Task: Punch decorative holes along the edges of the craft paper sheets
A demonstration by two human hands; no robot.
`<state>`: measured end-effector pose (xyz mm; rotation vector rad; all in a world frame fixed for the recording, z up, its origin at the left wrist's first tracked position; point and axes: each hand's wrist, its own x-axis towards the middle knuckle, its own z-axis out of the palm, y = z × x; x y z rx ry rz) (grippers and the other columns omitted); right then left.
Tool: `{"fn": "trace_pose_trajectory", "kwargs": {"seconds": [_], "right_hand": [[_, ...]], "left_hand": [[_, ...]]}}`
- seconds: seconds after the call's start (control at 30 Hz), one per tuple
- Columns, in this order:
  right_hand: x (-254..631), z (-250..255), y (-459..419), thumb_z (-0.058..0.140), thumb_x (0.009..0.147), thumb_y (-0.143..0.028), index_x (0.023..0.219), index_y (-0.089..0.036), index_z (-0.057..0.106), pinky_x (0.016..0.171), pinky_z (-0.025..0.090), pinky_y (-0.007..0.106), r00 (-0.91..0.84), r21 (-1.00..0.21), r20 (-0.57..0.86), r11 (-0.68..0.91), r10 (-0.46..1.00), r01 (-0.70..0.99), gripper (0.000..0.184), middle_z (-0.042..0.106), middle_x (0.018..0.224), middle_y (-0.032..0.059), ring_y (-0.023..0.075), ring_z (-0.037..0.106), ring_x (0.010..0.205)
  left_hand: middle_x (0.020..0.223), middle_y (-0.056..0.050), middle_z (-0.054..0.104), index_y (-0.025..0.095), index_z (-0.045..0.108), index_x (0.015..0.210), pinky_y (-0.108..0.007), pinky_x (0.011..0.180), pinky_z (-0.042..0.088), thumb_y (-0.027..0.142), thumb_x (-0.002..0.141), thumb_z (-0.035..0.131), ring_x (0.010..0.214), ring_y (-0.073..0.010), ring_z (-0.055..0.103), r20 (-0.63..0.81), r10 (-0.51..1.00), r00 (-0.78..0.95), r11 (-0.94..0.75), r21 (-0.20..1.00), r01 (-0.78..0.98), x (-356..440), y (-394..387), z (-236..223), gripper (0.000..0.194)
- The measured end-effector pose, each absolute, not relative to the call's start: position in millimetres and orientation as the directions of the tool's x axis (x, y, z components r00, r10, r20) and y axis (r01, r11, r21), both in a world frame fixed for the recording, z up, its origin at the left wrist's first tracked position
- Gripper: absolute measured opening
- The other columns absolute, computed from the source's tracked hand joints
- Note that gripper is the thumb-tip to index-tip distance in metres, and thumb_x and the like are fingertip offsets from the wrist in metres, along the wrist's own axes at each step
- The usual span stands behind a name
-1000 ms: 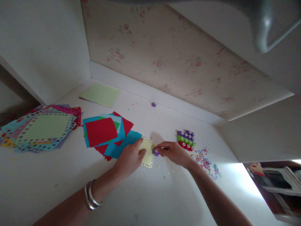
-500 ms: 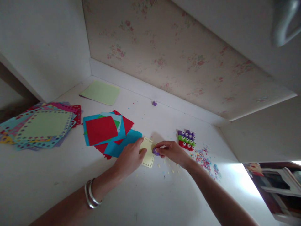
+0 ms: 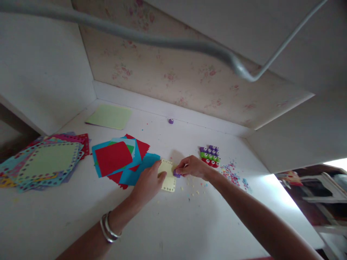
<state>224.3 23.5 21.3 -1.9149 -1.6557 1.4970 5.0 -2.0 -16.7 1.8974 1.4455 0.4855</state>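
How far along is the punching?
Looks done: the hole-edged stack. In hand: left hand steadies a pale yellow card, top and bottom edges holed; right hand has a purple punch at its side. Probably remaining: plain pale green sheets, no holes visible.

We have room on the near tabletop (image 3: pixel 184 224), between our two forearms (image 3: pixel 244 200). In the middle, our left hand (image 3: pixel 148 184) and right hand (image 3: pixel 193 167) block the way over the yellow sheet (image 3: pixel 168 177). Red and blue sheets (image 3: pixel 114 159) bar the left. Far side, we could pass between the lone purple punch (image 3: pixel 171 121) and the punch rows (image 3: pixel 210 156) at right.
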Motion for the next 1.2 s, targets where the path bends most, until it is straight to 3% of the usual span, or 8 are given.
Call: {"fn": "trace_pose_trajectory", "kwargs": {"seconds": [0.17, 0.3, 0.43, 0.57, 0.73, 0.8, 0.93, 1.2], "right_hand": [[240.7, 32.0, 13.5, 0.077, 0.076, -0.032, 0.087, -0.021, 0.080, 0.052, 0.044, 0.019, -0.201, -0.693, -0.525, -0.278, 0.827, 0.666, 0.017, 0.072, 0.067, 0.0018, 0.0099, 0.058, 0.057], [255.5, 41.5, -2.2, 0.067, 0.085, -0.039, 0.097, -0.026, 0.080, 0.046, 0.037, 0.020, -0.176, -0.592, -0.519, -0.202, 0.836, 0.780, 0.022, 0.071, 0.067, 0.0010, 0.0111, 0.057, 0.054], [247.7, 46.6, -21.9, 0.063, 0.088, -0.045, 0.101, -0.026, 0.077, 0.061, 0.047, 0.025, -0.158, -0.527, -0.308, -0.030, 0.938, 0.849, 0.026, 0.076, 0.091, 0.0043, 0.0160, 0.067, 0.072], [234.0, 44.7, -35.6, 0.063, 0.088, -0.034, 0.095, -0.026, 0.078, 0.071, 0.049, 0.029, -0.212, -0.443, -0.175, 0.116, 0.961, 0.889, 0.018, 0.075, 0.093, 0.0044, 0.0181, 0.067, 0.077], [267.9, 49.4, -13.4, 0.063, 0.085, -0.030, 0.105, -0.025, 0.077, 0.065, 0.052, 0.029, -0.108, -0.604, -0.252, -0.069, 0.962, 0.794, 0.025, 0.077, 0.086, 0.0035, 0.0178, 0.069, 0.070], [297.6, 55.3, 7.7, 0.063, 0.084, -0.031, 0.110, -0.023, 0.076, 0.061, 0.051, 0.027, -0.013, -0.634, -0.205, -0.123, 0.979, 0.763, 0.029, 0.077, 0.085, 0.0037, 0.0174, 0.068, 0.068], [353.3, 66.2, 51.7, 0.056, 0.090, -0.037, 0.119, -0.022, 0.072, 0.057, 0.050, 0.026, 0.137, -0.361, -0.051, -0.146, 0.989, 0.921, 0.037, 0.078, 0.083, 0.0044, 0.0171, 0.068, 0.064], [383.6, 51.4, 85.9, 0.057, 0.086, -0.014, 0.102, -0.023, 0.078, 0.093, 0.048, 0.030, -0.054, -0.107, -0.093, 0.044, 0.994, 0.993, 0.028, 0.075, 0.112, 0.0063, 0.0220, 0.068, 0.104]], "left_hand": [[0.093, -0.012, 0.074, 0.010, 0.053, 0.130, -0.031, 0.074, 0.051, 0.029, 0.095, 0.051, 0.086, -0.0247, 0.073, -0.128, 0.942, 0.312, -0.114, 0.749, 0.653, 3.1, -3.1, -12.8, 0.040], [0.087, -0.012, 0.073, 0.009, 0.053, 0.128, -0.031, 0.070, 0.051, 0.029, 0.094, 0.049, 0.081, -0.0253, 0.072, -0.130, 0.938, 0.321, -0.105, 0.776, 0.621, 2.0, -3.6, -10.0, 0.040], [0.089, -0.012, 0.073, 0.010, 0.053, 0.127, -0.029, 0.062, 0.051, 0.030, 0.094, 0.048, 0.071, -0.0227, 0.071, -0.150, 0.935, 0.321, -0.071, 0.809, 0.583, 2.2, -3.2, -10.0, 0.038], [0.100, -0.014, 0.072, 0.012, 0.051, 0.127, -0.025, 0.050, 0.051, 0.032, 0.094, 0.048, 0.067, -0.0200, 0.070, -0.208, 0.926, 0.314, 0.017, 0.856, 0.517, 3.2, -2.1, -15.5, 0.038], [0.116, -0.019, 0.067, 0.010, 0.047, 0.135, -0.024, 0.049, 0.052, 0.036, 0.094, 0.048, 0.067, -0.0183, 0.070, -0.267, 0.921, 0.285, 0.088, 0.853, 0.515, 4.4, -0.7, -16.7, 0.048], [0.114, -0.021, 0.068, 0.007, 0.047, 0.136, -0.027, 0.056, 0.054, 0.036, 0.094, 0.046, 0.066, -0.0189, 0.070, -0.270, 0.919, 0.289, 0.067, 0.826, 0.559, 4.3, -0.7, -14.2, 0.050], [0.114, -0.023, 0.068, 0.005, 0.049, 0.134, -0.035, 0.071, 0.055, 0.039, 0.094, 0.045, 0.080, -0.0257, 0.071, -0.203, 0.930, 0.306, -0.029, 0.790, 0.613, 3.4, -1.2, -12.0, 0.053], [0.108, -0.017, 0.072, 0.010, 0.051, 0.131, -0.034, 0.069, 0.055, 0.044, 0.093, 0.043, 0.077, -0.0251, 0.072, -0.178, 0.933, 0.314, -0.035, 0.821, 0.570, 1.9, -1.2, -17.8, 0.052]]}}
